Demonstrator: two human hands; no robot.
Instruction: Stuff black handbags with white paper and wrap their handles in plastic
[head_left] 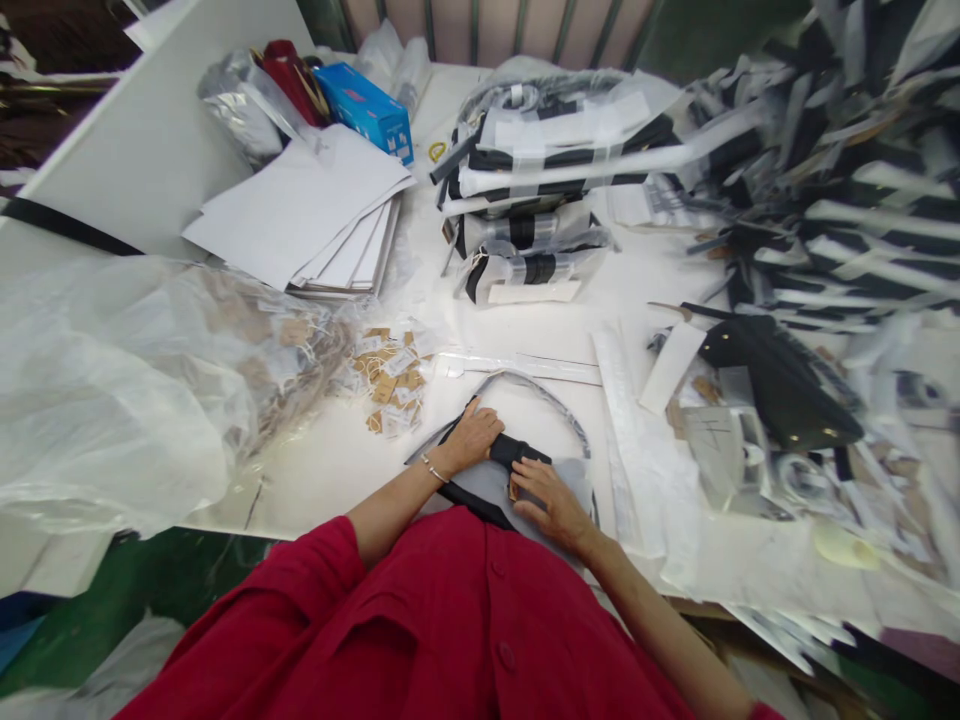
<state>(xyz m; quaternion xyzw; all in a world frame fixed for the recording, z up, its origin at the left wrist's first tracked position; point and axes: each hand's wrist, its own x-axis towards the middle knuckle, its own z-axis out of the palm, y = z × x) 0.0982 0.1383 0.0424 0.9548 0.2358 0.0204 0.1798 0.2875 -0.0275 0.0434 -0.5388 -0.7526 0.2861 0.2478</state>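
A black handbag (517,452) with a grey panel lies on the table close against my body. Its strap (574,415), which looks wrapped in clear film, arcs over the table beyond it. My left hand (474,440) is closed on the bag's upper left part, a bracelet at the wrist. On the right side, my right hand (551,500) has its fingers bent over the dark band, near a small gold-brown piece. The undersides of both hands are hidden.
Brown tags with strings (394,385) lie left of the bag, beside a large clear plastic bag (127,390). White sheets (300,205) and a blue box (365,108) stand behind. Wrapped black bags (536,265) are stacked at the back. Right are a tape dispenser (724,450) and a dark bag (780,375).
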